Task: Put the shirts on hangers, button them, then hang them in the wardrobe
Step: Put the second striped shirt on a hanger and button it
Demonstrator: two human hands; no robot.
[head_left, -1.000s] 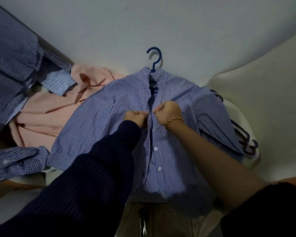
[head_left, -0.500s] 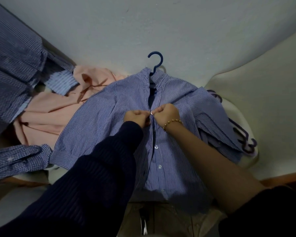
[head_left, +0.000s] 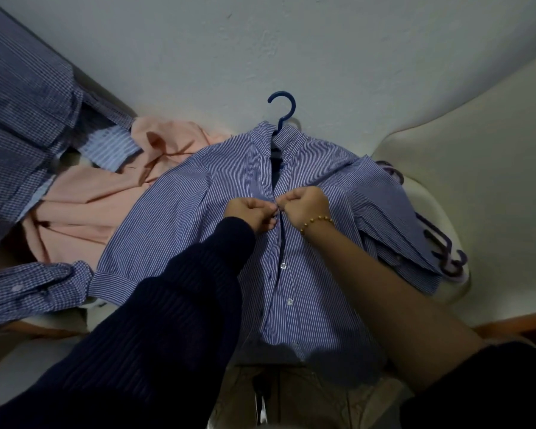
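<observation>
Fingers of the left hand and fingers of the right hand are curled tight, tips meeting. Each set pinches one front edge of the blue-and-white striped cotton shirt at chest height. Whether a button sits between the tips, cannot tell.

A gold bead bracelet sits on the right wrist just behind the fingers, and a dark navy ribbed sleeve covers the left arm.

The shirt lies flat, front up, under the fingers. Below them the front is closed, with two white round buttons showing. Above them the neck gapes open.

The curved hook of the blue plastic hanger sticks out past the collar, above the fingers.

Left of the fingers a crumpled pale pink fabric shirt lies partly under the striped sleeve. Further left are blue small-check shirts, one cuffed sleeve near the striped cuff.

Right of the fingers, the shirt's folded sleeve lies over a bunch of dark purple plastic hangers, which rest on a cream cushioned surface.

A pale wall stands beyond the hook.
</observation>
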